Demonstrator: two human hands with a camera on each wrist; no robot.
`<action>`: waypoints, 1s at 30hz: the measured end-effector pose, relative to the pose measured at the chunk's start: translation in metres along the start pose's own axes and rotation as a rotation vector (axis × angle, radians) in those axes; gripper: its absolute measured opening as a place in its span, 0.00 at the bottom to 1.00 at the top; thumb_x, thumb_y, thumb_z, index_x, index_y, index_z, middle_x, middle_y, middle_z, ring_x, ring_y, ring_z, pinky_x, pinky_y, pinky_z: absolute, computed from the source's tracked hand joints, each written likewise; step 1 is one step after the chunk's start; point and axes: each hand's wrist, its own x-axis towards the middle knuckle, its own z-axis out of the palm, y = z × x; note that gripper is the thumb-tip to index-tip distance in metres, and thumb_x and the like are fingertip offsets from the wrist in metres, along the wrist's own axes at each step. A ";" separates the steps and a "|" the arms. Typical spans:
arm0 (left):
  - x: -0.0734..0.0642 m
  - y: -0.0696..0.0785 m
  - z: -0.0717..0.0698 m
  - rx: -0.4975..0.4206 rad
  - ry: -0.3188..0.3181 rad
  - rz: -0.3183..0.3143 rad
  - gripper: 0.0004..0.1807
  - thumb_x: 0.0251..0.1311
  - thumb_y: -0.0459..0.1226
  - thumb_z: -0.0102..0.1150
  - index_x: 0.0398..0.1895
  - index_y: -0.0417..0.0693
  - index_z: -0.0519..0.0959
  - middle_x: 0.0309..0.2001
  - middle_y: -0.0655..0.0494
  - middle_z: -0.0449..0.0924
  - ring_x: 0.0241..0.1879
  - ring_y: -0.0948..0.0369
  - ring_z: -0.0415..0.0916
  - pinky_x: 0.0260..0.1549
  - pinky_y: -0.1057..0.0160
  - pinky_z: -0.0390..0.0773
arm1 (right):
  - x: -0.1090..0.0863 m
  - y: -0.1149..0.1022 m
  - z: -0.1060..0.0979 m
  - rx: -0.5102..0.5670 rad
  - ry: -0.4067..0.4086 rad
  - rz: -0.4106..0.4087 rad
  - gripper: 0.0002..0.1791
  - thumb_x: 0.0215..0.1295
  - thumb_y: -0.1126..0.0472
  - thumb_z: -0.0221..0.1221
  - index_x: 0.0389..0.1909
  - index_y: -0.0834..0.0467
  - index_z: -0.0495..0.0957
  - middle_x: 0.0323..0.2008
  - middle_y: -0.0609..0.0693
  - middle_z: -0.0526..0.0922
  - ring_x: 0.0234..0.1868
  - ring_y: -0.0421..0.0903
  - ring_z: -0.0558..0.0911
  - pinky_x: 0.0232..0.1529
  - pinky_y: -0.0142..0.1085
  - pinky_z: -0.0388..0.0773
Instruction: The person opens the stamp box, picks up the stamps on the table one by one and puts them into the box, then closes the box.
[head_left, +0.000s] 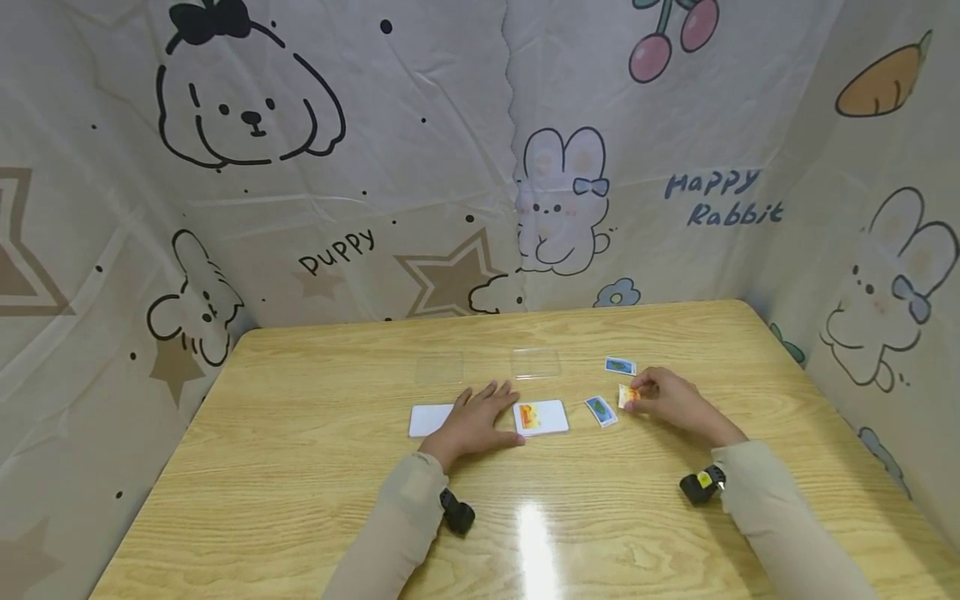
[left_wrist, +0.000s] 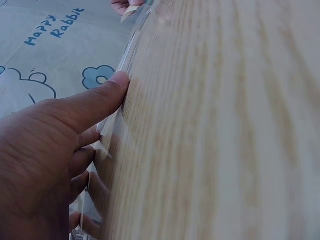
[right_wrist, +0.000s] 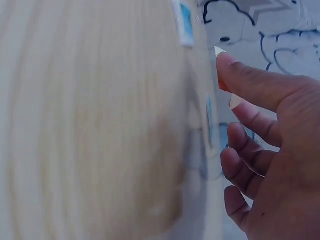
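My right hand point(head_left: 670, 402) pinches a small orange-and-yellow postage stamp point(head_left: 627, 397) between thumb and fingers, just over the table. In the right wrist view the stamp's toothed edge point(right_wrist: 218, 50) pokes out past the thumb. My left hand point(head_left: 477, 422) lies palm down with spread fingers, its thumb by the near edge of a white card point(head_left: 553, 417). An orange-and-yellow stamp point(head_left: 530, 416) sits on that card's left part. Under the left hand, a second white card point(head_left: 427, 420) is partly hidden. A blue-and-green stamp point(head_left: 601, 411) lies between the right card and my right hand.
Another blue-and-green stamp point(head_left: 620, 366) lies farther back, beyond the right hand. Two clear flat plastic pieces, a left one point(head_left: 439, 367) and a right one point(head_left: 536, 363), lie behind the cards. A printed cloth point(head_left: 420, 192) hangs around the wooden table point(head_left: 315, 467).
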 end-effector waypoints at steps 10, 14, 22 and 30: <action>0.001 -0.002 0.000 0.006 0.010 0.008 0.45 0.57 0.63 0.58 0.74 0.58 0.58 0.77 0.58 0.47 0.78 0.57 0.42 0.74 0.43 0.39 | 0.006 -0.029 0.012 0.027 -0.019 -0.085 0.19 0.56 0.53 0.69 0.42 0.60 0.77 0.41 0.56 0.77 0.42 0.48 0.74 0.40 0.37 0.70; 0.000 -0.001 0.000 0.001 0.008 0.006 0.45 0.56 0.62 0.58 0.74 0.58 0.58 0.77 0.58 0.47 0.78 0.56 0.42 0.74 0.43 0.39 | 0.009 -0.039 0.021 0.064 -0.054 -0.112 0.20 0.56 0.54 0.69 0.42 0.62 0.76 0.40 0.56 0.75 0.38 0.46 0.71 0.36 0.35 0.69; -0.001 0.000 0.000 0.003 0.008 -0.001 0.44 0.57 0.62 0.59 0.74 0.58 0.58 0.77 0.58 0.47 0.78 0.57 0.41 0.74 0.44 0.40 | 0.014 -0.053 0.036 0.092 -0.089 -0.184 0.18 0.57 0.57 0.69 0.42 0.64 0.77 0.39 0.55 0.76 0.39 0.46 0.70 0.38 0.34 0.69; 0.001 -0.001 0.001 0.011 0.009 0.005 0.45 0.56 0.63 0.58 0.74 0.58 0.58 0.77 0.58 0.48 0.78 0.56 0.42 0.74 0.43 0.41 | 0.018 -0.066 0.049 0.084 -0.113 -0.177 0.16 0.55 0.58 0.69 0.40 0.62 0.77 0.40 0.54 0.77 0.41 0.47 0.73 0.42 0.37 0.70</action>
